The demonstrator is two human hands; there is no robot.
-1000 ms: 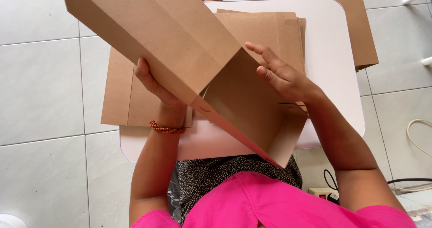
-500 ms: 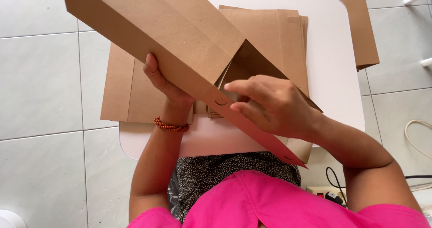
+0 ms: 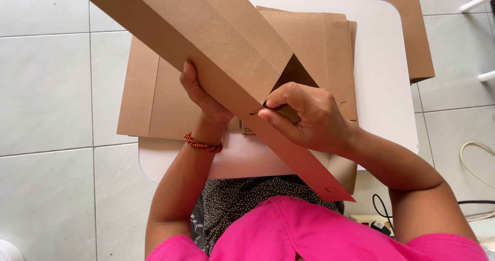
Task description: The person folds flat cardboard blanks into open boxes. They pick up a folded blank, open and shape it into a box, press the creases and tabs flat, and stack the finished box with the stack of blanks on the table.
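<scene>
A pale tiled floor (image 3: 46,86) lies under a small white worktop (image 3: 386,80), and the person sits close up to it in a pink top. The right hand (image 3: 309,119) is curled on the near end of a brown cardboard box (image 3: 206,39), thumb and fingertips pinching a flap at the open corner where the dark inside shows. The left hand (image 3: 201,93) is wrapped under the box's long side, fingers hidden behind it, propping it up off the worktop at a slant; a bead bracelet (image 3: 202,144) sits on that wrist.

As I judge it, the box is already folded into a long tube and only the end is being closed: one pointed flap (image 3: 319,176) still hangs loose toward the lap. A stack of flat cardboard sheets (image 3: 154,96) waits beneath, seemingly unfolded, and another flat piece (image 3: 410,34) overhangs the far right edge. A cable (image 3: 477,158) trails on the floor at right.
</scene>
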